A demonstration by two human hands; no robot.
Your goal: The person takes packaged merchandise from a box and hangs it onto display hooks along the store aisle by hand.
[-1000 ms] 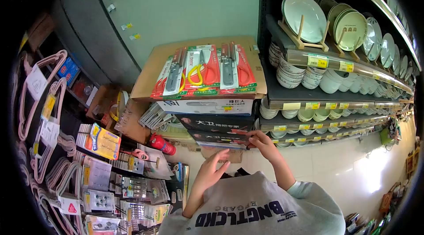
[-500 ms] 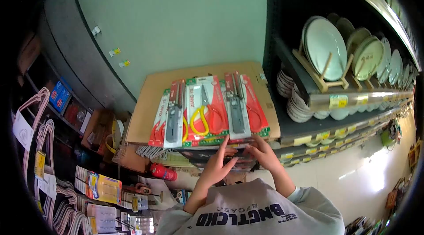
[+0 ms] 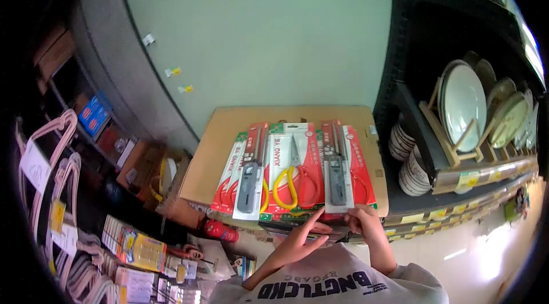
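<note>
Carded yellow-handled scissors and red-handled scissors lie in overlapping packs on a cardboard box. Two narrow blister packs, each with a long grey-handled tool, rest over them: a left pack and a right pack. My left hand is open below the right pack, fingers apart, one fingertip at or close to its lower edge. At that pack's lower right corner, my right hand has its fingers curled together; what they pinch, if anything, is hidden.
The cardboard box stands against a pale green wall. To the right, a dark shelf holds bowls and plates in wooden racks. Hangers and hanging packaged goods crowd the left, near a red bottle.
The view has shifted, so the box and packs appear lower and further right. My right hand's fingers have gone from stretched out to curled at the pack's corner. The packs keep their arrangement.
</note>
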